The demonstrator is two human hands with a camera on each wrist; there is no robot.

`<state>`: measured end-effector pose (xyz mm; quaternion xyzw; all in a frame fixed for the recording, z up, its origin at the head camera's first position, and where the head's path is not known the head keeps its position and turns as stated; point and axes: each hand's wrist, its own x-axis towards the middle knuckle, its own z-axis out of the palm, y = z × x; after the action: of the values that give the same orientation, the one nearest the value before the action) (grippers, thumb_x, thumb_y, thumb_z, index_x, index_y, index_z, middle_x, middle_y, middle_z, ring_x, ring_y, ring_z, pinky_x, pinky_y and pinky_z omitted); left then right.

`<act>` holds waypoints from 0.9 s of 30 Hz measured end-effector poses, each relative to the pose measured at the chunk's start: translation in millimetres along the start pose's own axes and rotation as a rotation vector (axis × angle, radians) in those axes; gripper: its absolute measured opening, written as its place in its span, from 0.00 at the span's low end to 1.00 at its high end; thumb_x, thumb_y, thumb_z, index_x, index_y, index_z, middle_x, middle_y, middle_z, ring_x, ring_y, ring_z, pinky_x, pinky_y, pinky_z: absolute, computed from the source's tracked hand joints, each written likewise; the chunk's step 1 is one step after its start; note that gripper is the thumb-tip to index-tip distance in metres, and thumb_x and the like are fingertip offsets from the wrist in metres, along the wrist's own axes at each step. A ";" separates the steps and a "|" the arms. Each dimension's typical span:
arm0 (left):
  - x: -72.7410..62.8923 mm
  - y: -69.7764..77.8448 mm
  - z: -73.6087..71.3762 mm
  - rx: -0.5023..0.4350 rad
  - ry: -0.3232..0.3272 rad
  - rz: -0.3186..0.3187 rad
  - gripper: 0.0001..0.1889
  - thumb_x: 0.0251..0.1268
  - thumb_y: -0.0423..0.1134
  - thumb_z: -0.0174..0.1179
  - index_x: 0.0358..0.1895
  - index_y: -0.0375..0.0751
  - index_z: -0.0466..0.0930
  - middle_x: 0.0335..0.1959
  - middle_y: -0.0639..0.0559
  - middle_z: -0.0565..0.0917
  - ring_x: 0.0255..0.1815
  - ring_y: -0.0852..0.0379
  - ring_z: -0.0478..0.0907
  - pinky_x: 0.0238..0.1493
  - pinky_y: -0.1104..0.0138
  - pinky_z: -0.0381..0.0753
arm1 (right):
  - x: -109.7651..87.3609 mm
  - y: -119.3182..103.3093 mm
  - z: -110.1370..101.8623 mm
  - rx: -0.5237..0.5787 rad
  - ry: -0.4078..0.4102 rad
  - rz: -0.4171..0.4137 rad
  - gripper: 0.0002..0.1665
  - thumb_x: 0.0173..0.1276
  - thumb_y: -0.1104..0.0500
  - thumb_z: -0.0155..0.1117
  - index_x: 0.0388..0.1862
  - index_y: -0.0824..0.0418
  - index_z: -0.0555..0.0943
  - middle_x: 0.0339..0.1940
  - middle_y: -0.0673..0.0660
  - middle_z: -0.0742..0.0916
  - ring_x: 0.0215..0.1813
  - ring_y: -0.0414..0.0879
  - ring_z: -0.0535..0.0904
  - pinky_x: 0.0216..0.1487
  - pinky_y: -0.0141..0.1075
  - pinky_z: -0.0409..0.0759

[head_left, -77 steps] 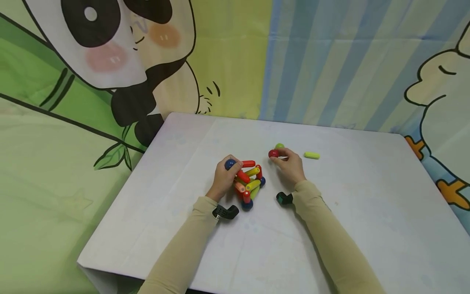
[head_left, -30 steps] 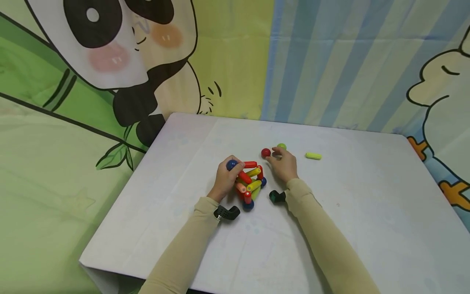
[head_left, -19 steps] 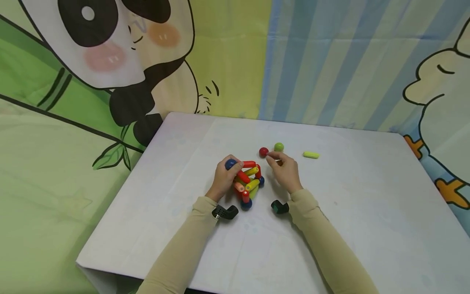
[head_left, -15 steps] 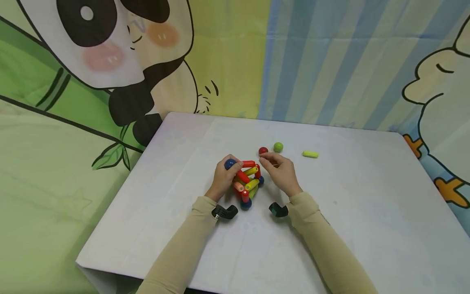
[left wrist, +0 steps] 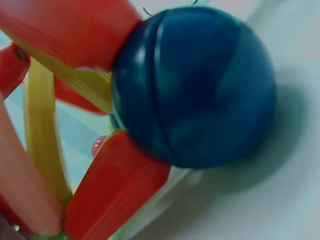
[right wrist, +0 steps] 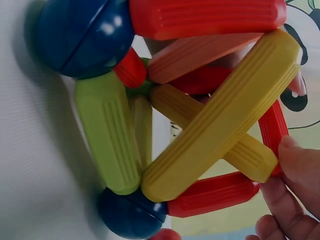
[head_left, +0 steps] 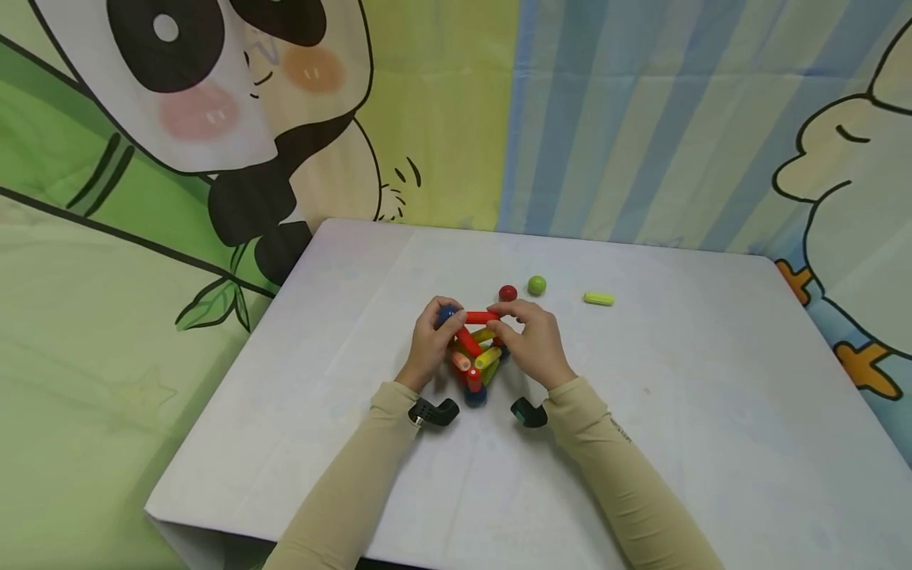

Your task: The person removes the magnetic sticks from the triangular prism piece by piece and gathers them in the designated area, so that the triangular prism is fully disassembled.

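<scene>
A magnetic stick-and-ball frame of red, yellow, green and pale orange sticks stands on the table [head_left: 641,459]. My left hand [head_left: 423,348] grips its top left corner, thumb and fingers round a blue ball [head_left: 447,313]. My right hand [head_left: 534,342] pinches the far end of the top red stick [head_left: 480,317]. In the left wrist view, another blue ball [left wrist: 200,90] fills the middle, red sticks joined to it. The right wrist view shows a yellow stick [right wrist: 220,115] crossing the frame, with my right fingertips at the red stick's end.
Behind my right hand lie a loose red ball [head_left: 507,293] and a green ball [head_left: 537,285]. A yellow-green stick [head_left: 598,298] lies further right. A printed cloth backdrop [head_left: 442,119] hangs behind the table's back edge.
My right hand let go of the red ball, which now lies further left. That hand then moved left and toward me, onto the red stick. My left hand kept its grip.
</scene>
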<state>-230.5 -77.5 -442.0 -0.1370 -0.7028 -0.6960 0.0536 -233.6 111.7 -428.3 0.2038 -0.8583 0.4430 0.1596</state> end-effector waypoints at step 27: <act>-0.8 2.3 -7.0 0.009 -0.016 0.086 0.16 0.73 0.31 0.51 0.59 0.25 0.72 0.44 0.28 0.81 0.45 0.59 0.78 0.52 0.54 0.77 | -2.2 18.0 -16.7 0.075 0.066 0.128 0.13 0.68 0.62 0.65 0.51 0.60 0.84 0.47 0.58 0.85 0.42 0.50 0.75 0.42 0.41 0.72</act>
<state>-230.0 -84.6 -439.8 -0.1725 -0.6997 -0.6889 0.0786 -239.0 135.3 -432.5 0.1396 -0.8467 0.4906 0.1511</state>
